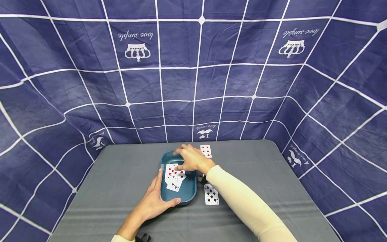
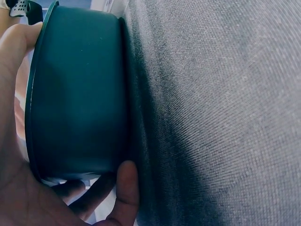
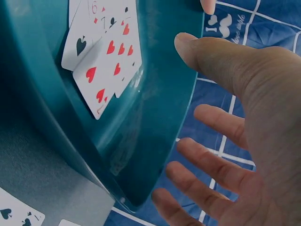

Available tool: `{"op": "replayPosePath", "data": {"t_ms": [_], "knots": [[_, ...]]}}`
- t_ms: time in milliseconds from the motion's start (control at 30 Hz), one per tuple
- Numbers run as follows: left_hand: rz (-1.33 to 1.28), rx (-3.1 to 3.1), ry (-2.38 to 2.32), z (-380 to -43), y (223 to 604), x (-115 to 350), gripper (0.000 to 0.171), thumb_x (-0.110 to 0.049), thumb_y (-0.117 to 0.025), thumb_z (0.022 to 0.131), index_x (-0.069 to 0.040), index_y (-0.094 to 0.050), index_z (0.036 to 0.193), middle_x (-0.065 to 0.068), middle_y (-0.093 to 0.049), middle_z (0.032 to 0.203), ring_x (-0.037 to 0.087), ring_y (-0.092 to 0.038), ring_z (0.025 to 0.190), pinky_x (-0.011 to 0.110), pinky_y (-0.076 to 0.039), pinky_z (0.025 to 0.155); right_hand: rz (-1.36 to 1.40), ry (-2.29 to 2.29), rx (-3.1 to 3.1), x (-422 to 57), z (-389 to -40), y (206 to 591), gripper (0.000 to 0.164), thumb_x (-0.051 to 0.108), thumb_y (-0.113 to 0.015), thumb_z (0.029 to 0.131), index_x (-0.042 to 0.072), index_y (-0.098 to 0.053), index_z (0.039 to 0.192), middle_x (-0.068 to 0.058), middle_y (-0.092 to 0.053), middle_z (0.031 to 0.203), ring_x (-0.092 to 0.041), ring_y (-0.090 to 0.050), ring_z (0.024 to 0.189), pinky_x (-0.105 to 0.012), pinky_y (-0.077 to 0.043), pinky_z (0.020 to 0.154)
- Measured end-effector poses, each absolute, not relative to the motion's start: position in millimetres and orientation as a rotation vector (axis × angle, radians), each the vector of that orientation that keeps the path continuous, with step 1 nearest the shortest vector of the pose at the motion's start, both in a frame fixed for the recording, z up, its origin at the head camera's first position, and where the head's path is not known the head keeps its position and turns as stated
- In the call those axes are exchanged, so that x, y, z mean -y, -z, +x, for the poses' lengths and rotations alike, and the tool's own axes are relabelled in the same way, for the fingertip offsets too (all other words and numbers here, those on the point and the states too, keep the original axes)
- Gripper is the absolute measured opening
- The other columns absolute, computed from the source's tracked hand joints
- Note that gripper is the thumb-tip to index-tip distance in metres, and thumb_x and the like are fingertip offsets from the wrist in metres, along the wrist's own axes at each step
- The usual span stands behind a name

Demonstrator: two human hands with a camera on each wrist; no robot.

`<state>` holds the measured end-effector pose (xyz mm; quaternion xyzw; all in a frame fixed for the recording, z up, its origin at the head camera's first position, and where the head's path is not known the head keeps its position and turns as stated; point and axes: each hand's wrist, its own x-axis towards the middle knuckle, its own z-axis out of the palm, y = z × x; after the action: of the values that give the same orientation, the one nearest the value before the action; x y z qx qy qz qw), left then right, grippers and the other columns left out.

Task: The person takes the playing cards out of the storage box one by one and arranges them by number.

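Note:
My left hand (image 1: 154,200) holds a teal plastic bin (image 1: 188,194) round its near left corner. Its thumb lies at the near rim and its fingers run along the left wall. In the left wrist view the thumb tip is right at the rim. Several playing cards (image 3: 101,56) lie overlapped inside the bin, a seven of hearts (image 3: 108,77) on top. My right hand (image 1: 194,159) hovers over the bin's far right part, holding nothing. In the right wrist view its fingers are spread beyond the rim, with the thumb over the inside.
On the grey table (image 1: 251,188), right of the bin, lie a six of hearts (image 1: 206,151) at the back and a spades card (image 1: 211,196) nearer. The right forearm partly covers the row between. A blue curtain (image 1: 211,84) with white lines surrounds the table.

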<state>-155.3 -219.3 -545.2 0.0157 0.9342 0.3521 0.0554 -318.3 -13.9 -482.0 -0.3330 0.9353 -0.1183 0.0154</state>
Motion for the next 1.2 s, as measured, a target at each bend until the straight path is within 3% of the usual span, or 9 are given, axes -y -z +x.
{"op": "replayPosePath", "data": {"t_ms": [400,767,1033,1200], "knots": [[0.046,-2.846,-1.061,-155,548,218,0.153,-0.071,-0.097,0.085,-0.019,0.002,0.190,0.022,-0.030,0.191,0.053,-0.044,0.170,0.073,-0.048,0.128,-1.010,0.409,-2.850,20,-321,498,0.068,0.052,-0.099,0.094,0.031,-0.076,0.154,-0.003,-0.071,0.158,-0.030,-0.069,0.146,-0.062,-0.066,0.109],[0.042,-2.838,-1.076,-156,546,219,0.152,-0.071,-0.096,0.086,-0.018,0.002,0.190,0.021,-0.028,0.191,0.052,-0.041,0.171,0.072,-0.046,0.131,-0.994,0.352,-2.768,33,-322,503,0.068,0.044,-0.102,0.092,0.025,-0.077,0.152,-0.005,-0.072,0.152,-0.027,-0.073,0.141,-0.050,-0.064,0.117],[0.043,-2.831,-1.069,-156,543,219,0.151,-0.072,-0.095,0.086,-0.017,0.002,0.189,0.021,-0.026,0.192,0.052,-0.040,0.172,0.072,-0.046,0.131,-0.999,0.269,-2.738,42,-322,500,0.067,0.041,-0.104,0.090,0.022,-0.079,0.150,-0.007,-0.075,0.151,-0.026,-0.074,0.140,-0.047,-0.062,0.120],[0.041,-2.831,-1.076,-154,544,219,0.151,-0.072,-0.095,0.086,-0.018,0.001,0.190,0.020,-0.027,0.192,0.050,-0.040,0.172,0.071,-0.045,0.132,-0.978,0.229,-2.748,46,-333,520,0.067,0.043,-0.109,0.082,0.030,-0.083,0.141,-0.001,-0.077,0.144,-0.021,-0.074,0.133,-0.045,-0.064,0.113]]}}
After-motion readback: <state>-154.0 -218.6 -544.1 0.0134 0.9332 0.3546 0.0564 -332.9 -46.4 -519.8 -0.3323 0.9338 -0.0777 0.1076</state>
